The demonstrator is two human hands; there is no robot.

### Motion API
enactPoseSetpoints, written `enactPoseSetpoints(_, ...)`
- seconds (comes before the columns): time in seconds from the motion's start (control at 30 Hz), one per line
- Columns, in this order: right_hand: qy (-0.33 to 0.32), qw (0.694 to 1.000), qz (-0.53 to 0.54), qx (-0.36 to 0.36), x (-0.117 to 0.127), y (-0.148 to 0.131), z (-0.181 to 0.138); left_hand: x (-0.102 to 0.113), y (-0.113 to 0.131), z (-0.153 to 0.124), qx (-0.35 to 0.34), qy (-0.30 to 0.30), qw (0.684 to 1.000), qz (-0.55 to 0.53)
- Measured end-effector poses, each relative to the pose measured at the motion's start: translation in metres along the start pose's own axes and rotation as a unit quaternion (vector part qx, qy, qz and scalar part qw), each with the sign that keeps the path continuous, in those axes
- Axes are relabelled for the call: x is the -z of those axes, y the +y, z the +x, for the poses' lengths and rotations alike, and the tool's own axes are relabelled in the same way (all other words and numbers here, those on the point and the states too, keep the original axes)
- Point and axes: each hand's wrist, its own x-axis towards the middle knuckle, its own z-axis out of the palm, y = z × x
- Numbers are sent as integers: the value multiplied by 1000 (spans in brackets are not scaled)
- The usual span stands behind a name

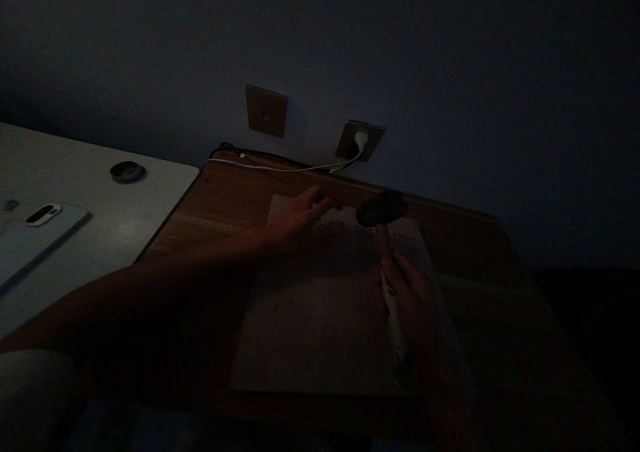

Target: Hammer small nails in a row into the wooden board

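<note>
My right hand (pixel 407 295) is closed around the pale wooden handle of a mallet (pixel 383 210). The mallet's dark, rounded head points away from me, above the far right part of a flat board (pixel 320 319). My left hand (pixel 303 222) is over the board's far left part, its fingers stretched forward and apart. Near its fingertips, small specks show along the far end of the board, too dim to name. Shadow hides the underside of the left hand.
The board lies on a brown wooden table (pixel 200 219) against a wall. A white cable (pixel 280 169) runs along the back to a wall socket (pixel 350 139). At left, a white table (pixel 125 219) bears a small round dark dish (pixel 126 171) and a flat, phone-like object (pixel 47 239). The light is very dim.
</note>
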Motion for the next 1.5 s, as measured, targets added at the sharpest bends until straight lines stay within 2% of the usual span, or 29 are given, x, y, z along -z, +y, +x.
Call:
enactPoseSetpoints(0.03,20,1000,22,8,5,0,0,-2,10,1,-67,-17,997,34)
enactPoseSetpoints(0.1,52,996,68,16,13,0,1,-10,31,5,-199,-81,969,120)
enactPoseSetpoints(0.13,61,995,84,15,16,-1,2,-15,42,7,-235,-106,953,160)
enactPoseSetpoints(0.2,66,993,97,9,19,-1,1,-27,60,10,-266,-136,933,203)
enactPoseSetpoints(0.3,69,994,86,2,20,-2,-2,-40,77,11,-265,-137,932,207)
enactPoseSetpoints(0.43,73,994,84,-9,16,-2,-6,-33,72,7,-265,-134,935,193)
enactPoseSetpoints(0.53,58,994,84,-31,13,-3,-9,-12,46,1,-208,-140,958,137)
enactPoseSetpoints(0.63,39,995,75,-46,10,-2,-10,9,12,-6,-47,-110,992,30)
enactPoseSetpoints(0.7,29,996,70,-51,5,0,-10,16,-8,-11,55,-82,995,-13)
enactPoseSetpoints(0.77,21,996,69,-54,-1,2,-10,17,-22,-15,106,-64,992,-32)
enactPoseSetpoints(0.97,-28,996,63,-64,-18,4,-8,7,-31,-22,85,-23,995,-37)
enactPoseSetpoints(1.1,-58,995,56,-53,-24,3,-8,5,-31,-25,115,7,992,-40)
enactPoseSetpoints(1.37,-66,995,58,-53,-30,5,-9,9,-30,-27,162,-3,985,-66)
enactPoseSetpoints(1.5,-61,995,59,-54,-31,1,-8,8,-30,-29,134,-6,990,-44)
